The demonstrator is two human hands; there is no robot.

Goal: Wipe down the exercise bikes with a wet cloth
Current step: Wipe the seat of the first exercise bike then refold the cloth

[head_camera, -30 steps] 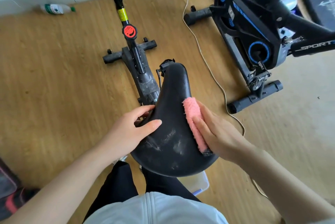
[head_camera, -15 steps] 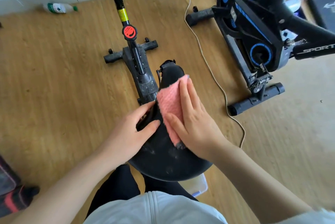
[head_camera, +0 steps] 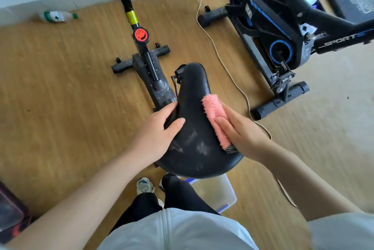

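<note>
- Lower left edge: dark bag (head_camera: 10,215), cut off by the frame, too blurred to make out.
- Upper left: bottle (head_camera: 57,16) lying on the floor; label unreadable.
- Centre: near bike (head_camera: 149,67), its handlebar cut off by the top edge.
- Left hand (head_camera: 159,130): fingers curled round the left edge of the saddle (head_camera: 198,148), thumb on top, fingertips hidden beneath.
- Pink cloth (head_camera: 215,117): on the saddle's right side at frame centre, pressed flat under the straight fingers of the right hand (head_camera: 240,134), which partly cover it.
- Clear bin (head_camera: 220,193): below the saddle, mostly hidden.
- Upper right: second bike (head_camera: 273,27), cut off at the top and right.
</note>
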